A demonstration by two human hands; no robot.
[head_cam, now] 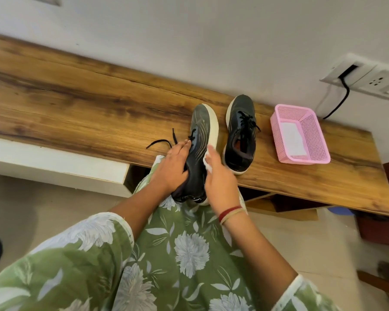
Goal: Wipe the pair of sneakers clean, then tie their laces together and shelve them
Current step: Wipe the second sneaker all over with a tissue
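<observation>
Only the head view to go on, so here goes. This looks like the wiping step, on the first shoe of the pair. The person's left grip (173, 167) is clenched around the heel end of the held sneaker (200, 135), steadying it. The right grip (220, 182) is grasping a bunched white wipe (208, 161) and pressing it against the shoe's white midsole (213, 129).

The held sneaker is rolled partly onto its side, midsole facing right. Its long axis runs near to far, toe pointing away toward the wall and heel back over the person's lap. The toe end sits over the table (76, 97), but whether it actually touches the wood is hard to tell. A loose lace (160, 142) trails off to the left on the table.

The second sneaker (240, 135) stands upright on its sole just to the right, roughly parallel, toe also toward the wall. It sits between the held shoe and a pink basket (314, 131), which has something white lying in it.

As for what comes next, probably finishing the midsole, then turning the shoe to get at the other side. After that it's swapping shoes, with the tying and shelving not yet begun. The second shoe's laces look done up, so they'd likely need undoing first.
</observation>
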